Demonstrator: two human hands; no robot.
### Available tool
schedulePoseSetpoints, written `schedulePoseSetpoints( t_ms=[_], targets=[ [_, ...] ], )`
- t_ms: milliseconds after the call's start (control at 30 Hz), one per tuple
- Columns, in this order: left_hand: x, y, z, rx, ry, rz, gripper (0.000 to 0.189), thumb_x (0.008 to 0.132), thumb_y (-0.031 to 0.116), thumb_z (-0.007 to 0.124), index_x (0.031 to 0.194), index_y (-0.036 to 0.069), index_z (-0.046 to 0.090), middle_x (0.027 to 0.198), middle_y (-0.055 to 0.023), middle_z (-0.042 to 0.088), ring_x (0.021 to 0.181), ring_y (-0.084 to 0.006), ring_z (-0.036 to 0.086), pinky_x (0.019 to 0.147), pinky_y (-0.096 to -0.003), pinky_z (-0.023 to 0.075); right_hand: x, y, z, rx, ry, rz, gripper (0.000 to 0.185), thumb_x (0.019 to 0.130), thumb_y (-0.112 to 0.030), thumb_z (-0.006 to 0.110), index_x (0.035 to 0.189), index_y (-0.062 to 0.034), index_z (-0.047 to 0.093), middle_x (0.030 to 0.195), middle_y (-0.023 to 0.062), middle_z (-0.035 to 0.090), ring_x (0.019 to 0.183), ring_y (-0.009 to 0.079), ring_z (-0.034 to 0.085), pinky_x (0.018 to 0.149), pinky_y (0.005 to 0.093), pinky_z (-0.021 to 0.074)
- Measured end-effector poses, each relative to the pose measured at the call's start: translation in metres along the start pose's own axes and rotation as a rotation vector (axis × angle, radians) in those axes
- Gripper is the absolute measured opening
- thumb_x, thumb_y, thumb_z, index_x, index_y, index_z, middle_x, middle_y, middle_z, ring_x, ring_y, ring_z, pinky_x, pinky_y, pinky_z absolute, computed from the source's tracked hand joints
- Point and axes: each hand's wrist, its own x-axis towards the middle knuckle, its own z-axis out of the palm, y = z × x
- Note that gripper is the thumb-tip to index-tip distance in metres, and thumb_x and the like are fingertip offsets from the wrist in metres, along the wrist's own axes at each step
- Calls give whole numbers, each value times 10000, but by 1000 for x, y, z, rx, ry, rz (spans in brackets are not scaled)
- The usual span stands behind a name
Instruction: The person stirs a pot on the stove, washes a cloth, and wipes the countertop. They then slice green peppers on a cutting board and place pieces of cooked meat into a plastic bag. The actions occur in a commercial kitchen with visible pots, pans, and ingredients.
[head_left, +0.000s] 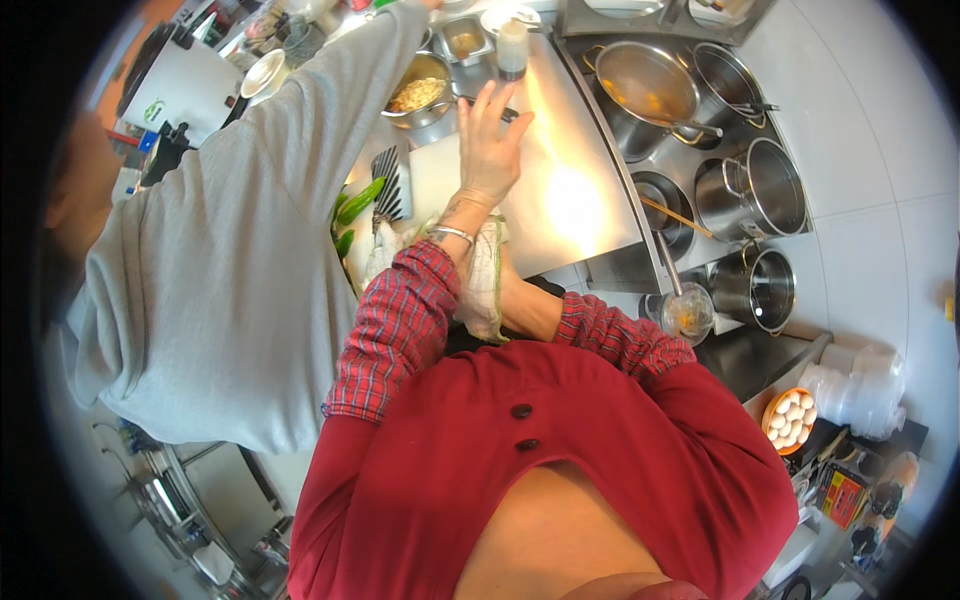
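Observation:
My left hand (491, 146) is held palm down with its fingers apart, over the far edge of a white cutting board (433, 171). Its fingertips overlap the dark handle of a steel pan (431, 118) in this view; contact cannot be told. Below my left wrist, a white cloth with a green edge (482, 289) bunches in my right hand (511, 274), whose fingers it hides. Left of my left hand, a broad knife with a striped dark blade (391, 184) lies on the board beside green peppers (361, 201).
At my left a co-worker in a grey sweatshirt (217, 270) reaches across the counter. A sauce bottle (512, 51) stands near a steel container (465, 39). Right of the steel counter (559, 172), several pots surround a large steaming pot (645, 82). Eggs fill an orange bowl (766, 426).

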Motion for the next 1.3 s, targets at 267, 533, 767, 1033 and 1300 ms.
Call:
schedulePoseSetpoints(
  t_ms=[267,533,767,1033,1300],
  targets=[
    [-24,-4,-43,-68,43,-143,386,718,-80,578,1030,97,719,1348,-146,550,1358,-387,428,1133,-561,316,-49,-135,-17,-333,-512,128,674,1009,-603,377,1400,-68,497,1304,134,619,1164,281,613,1037,422,476],
    [-122,17,-100,-167,-319,-375,302,763,-118,549,976,25,707,1183,-156,644,1201,-359,575,1002,-433,462,4,-238,-45,-2539,258,-781,709,901,-426,664,1444,-19,461,1450,252,460,1386,389,399,1124,540,318],
    [-189,42,-159,-106,-313,-740,239,795,-113,546,957,-11,689,948,-164,688,893,-331,670,803,-375,531,6,-226,-110,-2914,353,-831,679,903,-400,636,1509,-176,428,1597,274,224,1477,461,200,1121,701,163],
    [-241,80,-183,-75,-182,-1177,222,871,-92,528,971,-10,708,917,-137,732,886,-256,715,814,-337,544,87,-261,-106,-2978,285,-1035,640,938,-469,560,1526,-281,394,1620,245,198,1501,438,168,1124,716,125],
    [-258,76,-202,18,-139,-1151,224,883,-66,544,1014,-3,714,969,-138,739,937,-253,712,849,-334,536,163,-287,-71,-3111,532,-657,707,957,-600,440,1578,-302,279,1668,189,81,1539,396,25,1160,680,27]
  ],
)
